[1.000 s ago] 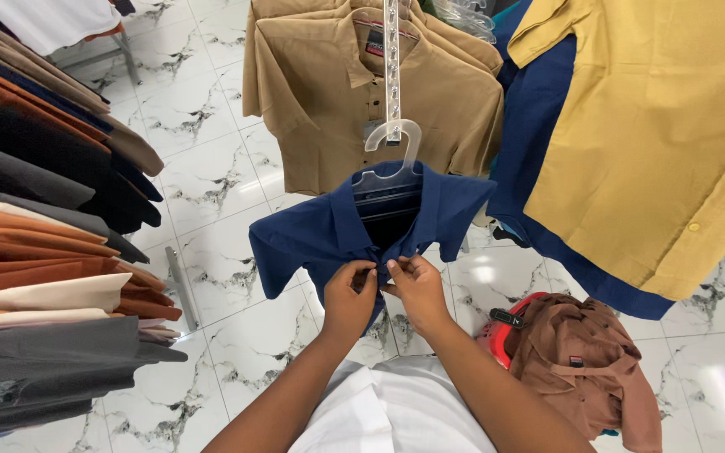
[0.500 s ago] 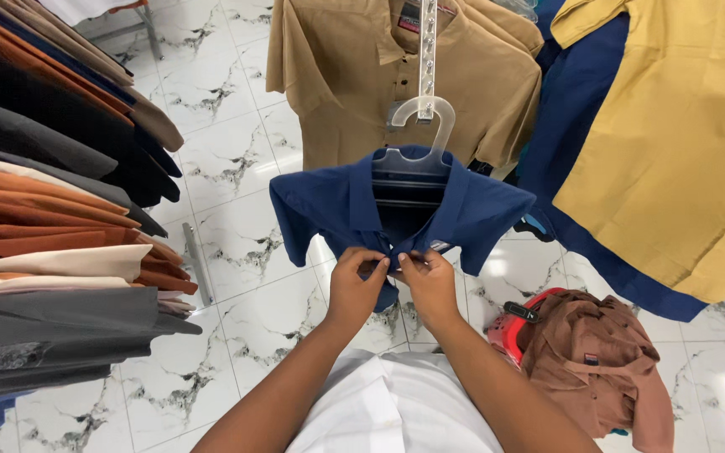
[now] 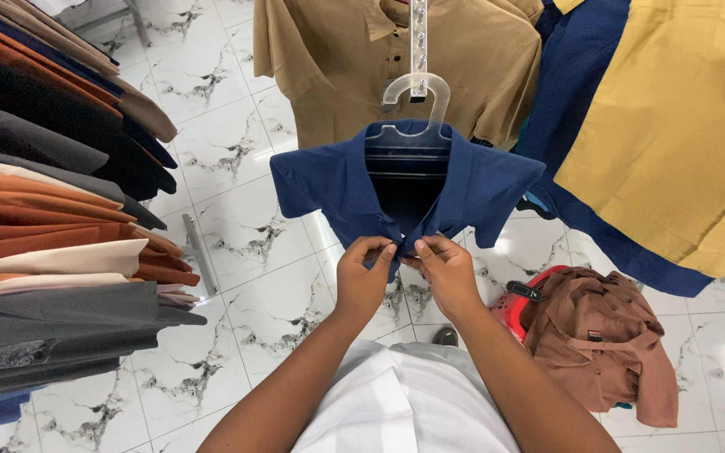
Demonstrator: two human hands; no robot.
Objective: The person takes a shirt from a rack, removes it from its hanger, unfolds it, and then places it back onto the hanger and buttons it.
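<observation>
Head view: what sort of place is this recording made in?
Most likely a clothing shop or garment stockroom. A row of hung shirts fills the left, more shirts hang ahead, and both hands hold the front of a navy shirt on a clear plastic hanger above a marble-tiled floor.

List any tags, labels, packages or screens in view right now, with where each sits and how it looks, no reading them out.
Small dark rectangular tag: sewn on the brown shirt heaped over the red basket, lower right.
Small dark tag: at the basket's rim, narrow strip with light marks.
No packages, signs or screens visible.
</observation>
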